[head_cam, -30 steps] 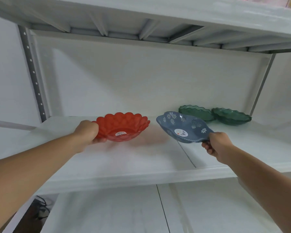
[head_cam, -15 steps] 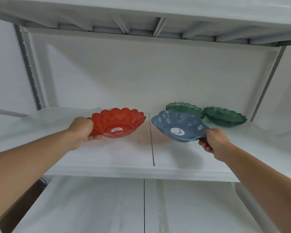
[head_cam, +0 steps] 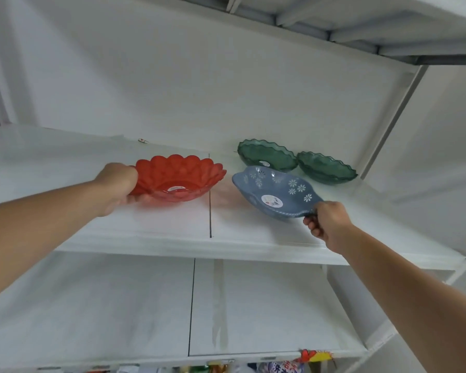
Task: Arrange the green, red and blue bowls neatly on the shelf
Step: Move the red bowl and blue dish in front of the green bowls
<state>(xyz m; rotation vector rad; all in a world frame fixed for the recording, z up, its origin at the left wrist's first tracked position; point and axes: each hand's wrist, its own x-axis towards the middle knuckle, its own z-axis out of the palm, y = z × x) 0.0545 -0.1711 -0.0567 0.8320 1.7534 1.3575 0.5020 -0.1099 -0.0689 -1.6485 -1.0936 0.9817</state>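
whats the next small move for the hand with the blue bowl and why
Probably lower the blue bowl flat onto the shelf just in front of the two green bowls, then let go. The right hand grips it by its near rim, tilted and seemingly lifted. The left hand holds the red bowl to the left, so that spot looks free.

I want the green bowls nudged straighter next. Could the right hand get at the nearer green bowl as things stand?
Probably not yet. The right hand is shut on the blue bowl, which sits tilted right in front of the nearer green bowl. Once it sets the blue bowl down, the way looks free.
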